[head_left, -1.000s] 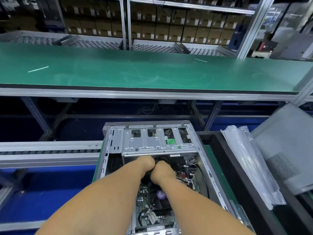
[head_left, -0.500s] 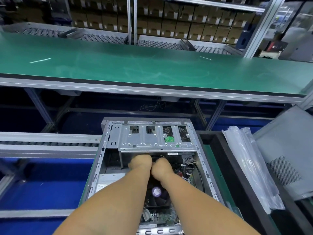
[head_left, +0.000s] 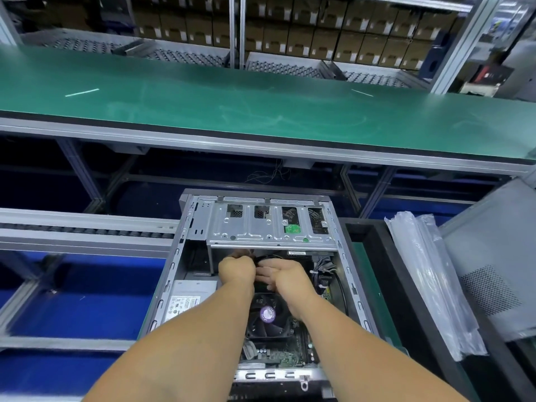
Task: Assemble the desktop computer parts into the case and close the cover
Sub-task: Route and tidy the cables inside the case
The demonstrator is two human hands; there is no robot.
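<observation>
Low centre of the frame, past the CPU fan point(head_left: 267, 313), the left hand point(head_left: 236, 271) is curled on something I cannot make out, the right hand point(head_left: 282, 275) lies flat-fingered beside it, both just short of the drive cage point(head_left: 271, 227) inside the open case point(head_left: 352, 288).

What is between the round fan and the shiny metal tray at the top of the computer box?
Both hands: left hand and right hand, seen by the head camera.

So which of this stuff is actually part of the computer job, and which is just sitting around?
Part of the job:
open grey metal computer case
black cooler fan with purple sticker
left hand
right hand
grey perforated side cover

Lying about:
clear plastic bags
long green workbench
stacked brown cartons
</observation>
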